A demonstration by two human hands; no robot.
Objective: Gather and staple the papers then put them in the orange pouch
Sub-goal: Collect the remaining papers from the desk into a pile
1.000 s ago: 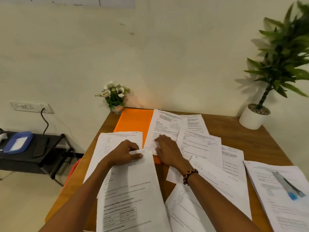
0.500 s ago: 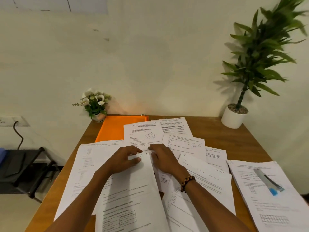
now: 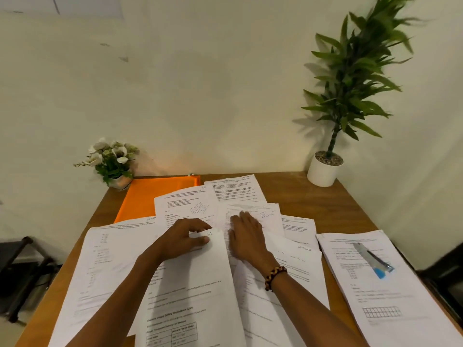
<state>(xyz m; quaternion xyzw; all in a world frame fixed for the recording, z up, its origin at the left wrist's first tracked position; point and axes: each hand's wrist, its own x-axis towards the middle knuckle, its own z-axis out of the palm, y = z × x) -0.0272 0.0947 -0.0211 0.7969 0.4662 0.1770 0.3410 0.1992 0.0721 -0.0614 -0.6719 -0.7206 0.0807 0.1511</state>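
Left of the grip, a large printed sheet lies flat on the wooden table, and beyond it the orange pouch sits at the back edge, half covered by loose pages and not yet opened, as far as can be seen. The left hand pinches the top corner of the sheet marked S1, thumb on top and fingers curled beneath the edge. Just right of that pinch, the right hand lies flat with straight fingers pressing on the scattered papers, holding nothing. Further right, well away from both hands, a separate pile carries the stapler on top.

Gathering appears to be the step in hand; nothing looks squared or stapled. The next move likely calls for sliding the pressed pages toward the pinched sheet and stacking their edges before reaching right for the stapler.
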